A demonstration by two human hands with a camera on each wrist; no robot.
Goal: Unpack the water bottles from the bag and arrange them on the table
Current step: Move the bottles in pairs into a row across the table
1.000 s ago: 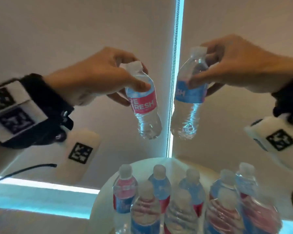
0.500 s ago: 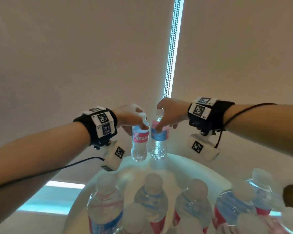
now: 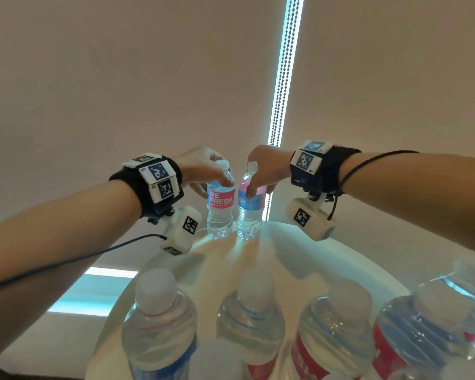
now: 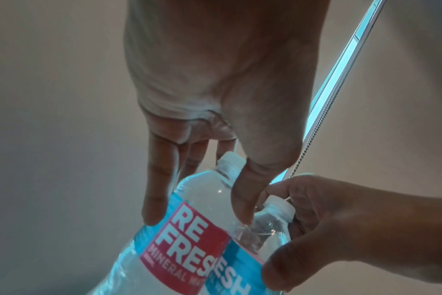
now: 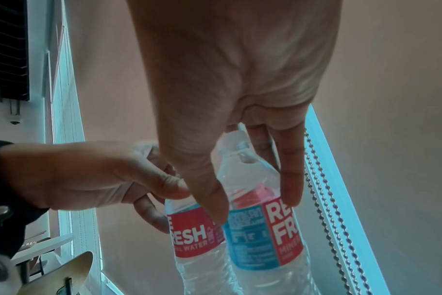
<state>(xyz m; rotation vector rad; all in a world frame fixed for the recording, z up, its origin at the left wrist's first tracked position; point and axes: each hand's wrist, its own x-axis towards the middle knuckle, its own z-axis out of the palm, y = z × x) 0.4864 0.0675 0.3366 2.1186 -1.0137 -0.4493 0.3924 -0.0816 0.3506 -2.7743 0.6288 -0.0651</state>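
Two small water bottles with pink and blue labels stand upright side by side at the far edge of the round white table (image 3: 299, 259). My left hand (image 3: 203, 171) grips the left bottle (image 3: 220, 207) by its shoulder, thumb and fingers curled round it. My right hand (image 3: 263, 171) grips the right bottle (image 3: 250, 212) the same way. In the left wrist view, my left hand (image 4: 197, 215) pinches the left bottle (image 4: 189, 235) below its cap. In the right wrist view, my right hand (image 5: 255, 209) holds the right bottle (image 5: 260, 239) beside the left bottle (image 5: 194, 239).
Several more bottles (image 3: 252, 319) stand in a row at the near side of the table, close under the camera. A beige roller blind (image 3: 148, 78) with a bead chain (image 3: 281, 91) hangs right behind the table's far edge. The bag is out of view.
Both hands have carried their bottles from high in the air down and away, to the far edge of the table, where the bottles now stand close together.
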